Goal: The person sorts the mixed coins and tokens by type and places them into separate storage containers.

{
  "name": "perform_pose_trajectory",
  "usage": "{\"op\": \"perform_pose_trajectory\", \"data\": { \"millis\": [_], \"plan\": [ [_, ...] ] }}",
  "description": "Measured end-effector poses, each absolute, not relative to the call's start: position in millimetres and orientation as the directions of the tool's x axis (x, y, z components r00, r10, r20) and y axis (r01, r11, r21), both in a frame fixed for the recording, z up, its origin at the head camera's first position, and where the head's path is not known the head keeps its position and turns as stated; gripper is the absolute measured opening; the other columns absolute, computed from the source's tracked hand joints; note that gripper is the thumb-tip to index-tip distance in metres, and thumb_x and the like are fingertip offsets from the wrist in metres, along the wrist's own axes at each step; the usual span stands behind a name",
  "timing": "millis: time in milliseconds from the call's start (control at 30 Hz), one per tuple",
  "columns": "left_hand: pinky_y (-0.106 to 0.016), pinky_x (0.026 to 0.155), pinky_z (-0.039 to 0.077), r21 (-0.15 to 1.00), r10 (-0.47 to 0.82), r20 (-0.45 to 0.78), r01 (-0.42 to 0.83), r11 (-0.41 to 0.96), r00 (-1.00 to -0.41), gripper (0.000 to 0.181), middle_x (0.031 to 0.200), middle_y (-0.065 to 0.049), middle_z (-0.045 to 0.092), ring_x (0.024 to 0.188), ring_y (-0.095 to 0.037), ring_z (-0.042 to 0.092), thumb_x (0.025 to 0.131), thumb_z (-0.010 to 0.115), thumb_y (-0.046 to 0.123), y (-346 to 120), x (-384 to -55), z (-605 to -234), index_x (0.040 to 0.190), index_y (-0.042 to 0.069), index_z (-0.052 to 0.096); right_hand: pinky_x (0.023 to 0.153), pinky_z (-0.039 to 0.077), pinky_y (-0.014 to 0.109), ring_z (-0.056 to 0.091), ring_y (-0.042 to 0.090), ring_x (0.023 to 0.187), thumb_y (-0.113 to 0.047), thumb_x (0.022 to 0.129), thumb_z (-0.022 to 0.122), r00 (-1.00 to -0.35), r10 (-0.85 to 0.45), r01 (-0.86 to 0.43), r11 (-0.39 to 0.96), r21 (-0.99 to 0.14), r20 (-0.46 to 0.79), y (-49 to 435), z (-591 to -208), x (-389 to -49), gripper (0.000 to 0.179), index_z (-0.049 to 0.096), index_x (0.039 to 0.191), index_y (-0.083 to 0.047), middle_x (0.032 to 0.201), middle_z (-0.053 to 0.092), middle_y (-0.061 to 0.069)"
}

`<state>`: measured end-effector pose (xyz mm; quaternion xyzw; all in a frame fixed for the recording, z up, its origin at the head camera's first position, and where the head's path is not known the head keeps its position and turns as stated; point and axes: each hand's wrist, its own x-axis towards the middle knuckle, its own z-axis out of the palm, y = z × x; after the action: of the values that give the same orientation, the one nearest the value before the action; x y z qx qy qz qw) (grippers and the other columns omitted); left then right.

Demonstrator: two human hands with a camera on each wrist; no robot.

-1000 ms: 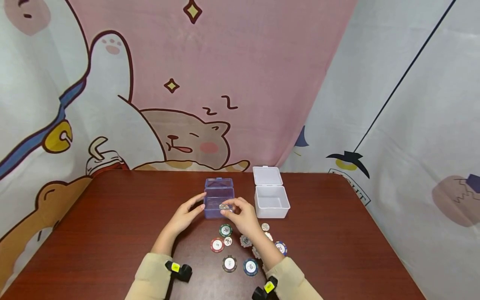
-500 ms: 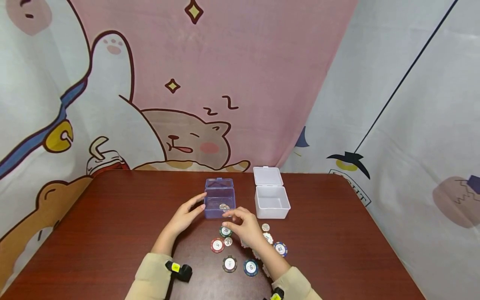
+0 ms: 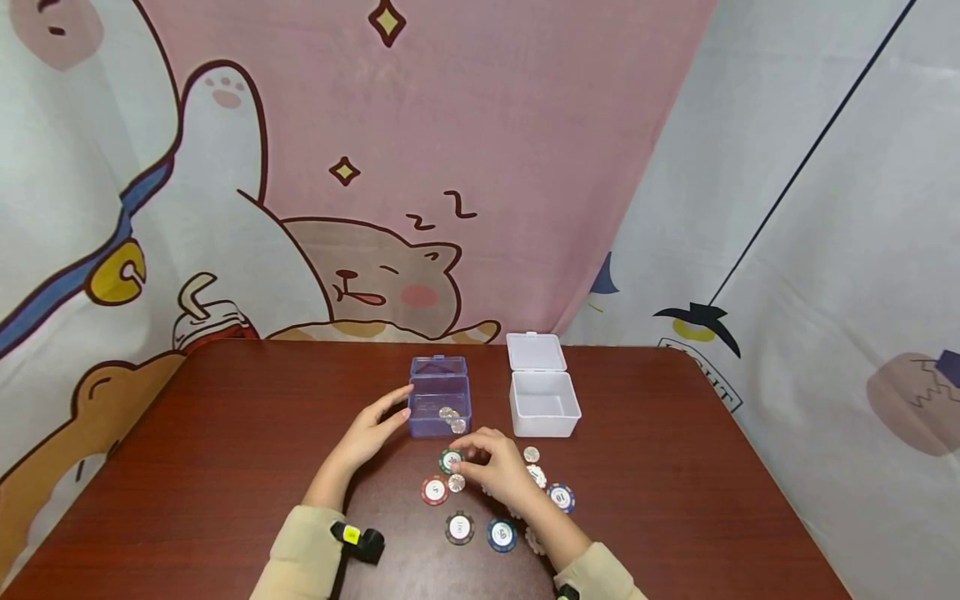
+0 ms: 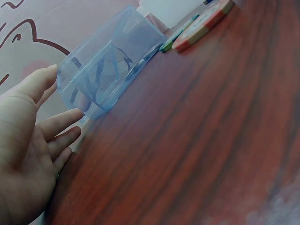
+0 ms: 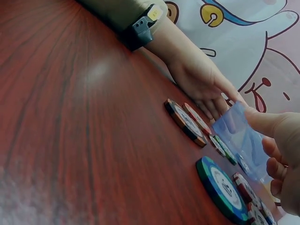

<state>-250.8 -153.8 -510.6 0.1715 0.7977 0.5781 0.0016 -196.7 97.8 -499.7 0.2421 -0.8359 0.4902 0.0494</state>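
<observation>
My left hand point(image 3: 369, 429) touches the left wall of a clear blue plastic box point(image 3: 442, 387), thumb and fingers fairly straight. Several small silvery discs point(image 3: 458, 426), coin-like, lie inside it; its lid stands raised at the back. In the left wrist view the fingertips rest at the side of the box point(image 4: 112, 61). My right hand point(image 3: 501, 468) hovers just in front of the box with thumb and forefinger apart, over a green poker chip point(image 3: 450, 461). Nothing shows between its fingers. Close by lie another silvery disc point(image 3: 457, 483) and a red poker chip point(image 3: 435, 490).
A white plastic box point(image 3: 544, 414) with its lid raised stands to the right. Nearer me on the brown table point(image 3: 675, 500) lie a black chip point(image 3: 459, 527), blue chips point(image 3: 502, 535) and white chips point(image 3: 536, 476), some partly under my right forearm. Another silvery disc point(image 3: 531, 454) lies near the white box.
My right hand has let go of a silvery disc inside the blue box and drawn back toward me, over the green chip. The left hand has stayed at the box.
</observation>
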Motion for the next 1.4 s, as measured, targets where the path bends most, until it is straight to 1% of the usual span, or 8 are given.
{"op": "perform_pose_trajectory", "data": {
  "millis": [233,433,567,733,833,967,1200,1400],
  "plan": [
    [-0.060,0.104,0.024,0.918,0.302,0.213,0.296,0.263,-0.929,0.045,0.136,-0.028,0.047,0.131,-0.041,0.036,0.097,0.054,0.007,-149.0,-235.8,-483.3,0.139,-0.005,0.045,0.062,0.041,0.026,0.049,0.018,0.070,-0.012,0.071,0.083,-0.827,-0.412,-0.542,0.399,-0.739,0.384,103.2,-505.3,-196.1,0.026,0.074,0.096,-0.013,0.075,0.058,0.001],
    [-0.058,0.105,0.024,0.920,0.319,0.208,0.295,0.256,-0.925,0.045,0.136,-0.028,0.046,0.131,-0.041,0.036,0.097,0.054,0.008,-148.9,-233.5,-477.5,0.139,-0.006,0.044,0.063,0.041,0.026,0.050,0.019,0.072,-0.016,0.070,0.085,-0.826,-0.438,-0.535,0.414,-0.736,0.355,105.4,-508.0,-196.4,0.027,0.075,0.095,-0.015,0.075,0.059,0.001],
    [-0.058,0.105,0.023,0.923,0.317,0.213,0.296,0.245,-0.924,0.045,0.136,-0.028,0.046,0.131,-0.040,0.036,0.097,0.054,0.007,-149.1,-233.4,-477.9,0.139,-0.005,0.044,0.064,0.041,0.025,0.049,0.015,0.073,-0.017,0.069,0.086,-0.833,-0.455,-0.520,0.448,-0.727,0.316,106.7,-510.0,-195.9,0.027,0.075,0.094,-0.017,0.075,0.059,-0.003],
    [-0.058,0.105,0.023,0.924,0.317,0.201,0.287,0.253,-0.927,0.045,0.137,-0.028,0.046,0.131,-0.040,0.035,0.097,0.054,0.008,-149.2,-233.5,-479.3,0.139,-0.005,0.044,0.066,0.039,0.023,0.047,0.009,0.074,-0.020,0.069,0.086,-0.814,-0.490,-0.553,0.489,-0.674,0.312,107.5,-512.7,-194.9,0.026,0.076,0.092,-0.020,0.075,0.058,-0.008],
    [-0.059,0.105,0.024,0.921,0.315,0.202,0.289,0.261,-0.927,0.045,0.137,-0.029,0.046,0.131,-0.041,0.035,0.097,0.054,0.008,-149.6,-234.6,-481.7,0.139,-0.006,0.044,0.069,0.036,0.025,0.046,0.006,0.074,-0.024,0.069,0.085,-0.806,-0.508,-0.570,0.522,-0.635,0.306,107.9,-513.5,-194.2,0.025,0.076,0.093,-0.024,0.077,0.058,-0.012],
    [-0.059,0.105,0.023,0.921,0.295,0.213,0.293,0.259,-0.931,0.045,0.137,-0.027,0.046,0.131,-0.040,0.036,0.098,0.054,0.010,-151.5,-242.7,-497.8,0.139,-0.004,0.045,0.074,0.033,0.029,0.043,0.003,0.076,-0.027,0.071,0.084,-0.807,-0.520,-0.568,0.557,-0.606,0.279,108.4,-515.1,-193.8,0.025,0.076,0.095,-0.028,0.080,0.057,-0.017],
    [-0.055,0.106,0.024,0.922,0.284,0.204,0.281,0.267,-0.937,0.047,0.138,-0.019,0.049,0.132,-0.033,0.037,0.097,0.057,0.020,-154.9,-251.8,-513.6,0.141,0.005,0.047,0.075,0.033,0.031,0.042,0.003,0.075,-0.027,0.073,0.082,-0.803,-0.535,-0.571,0.563,-0.597,0.263,109.1,-515.4,-193.5,0.023,0.076,0.096,-0.029,0.077,0.055,-0.017],
    [-0.056,0.106,0.024,0.925,0.284,0.202,0.278,0.259,-0.937,0.046,0.138,-0.018,0.049,0.132,-0.033,0.037,0.097,0.057,0.020,-155.6,-251.6,-513.2,0.141,0.008,0.048,0.074,0.032,0.030,0.040,0.003,0.074,-0.029,0.075,0.081,-0.795,-0.552,-0.582,0.576,-0.573,0.252,109.7,-514.6,-193.9,0.022,0.076,0.097,-0.029,0.076,0.053,-0.017]
  ]
}}
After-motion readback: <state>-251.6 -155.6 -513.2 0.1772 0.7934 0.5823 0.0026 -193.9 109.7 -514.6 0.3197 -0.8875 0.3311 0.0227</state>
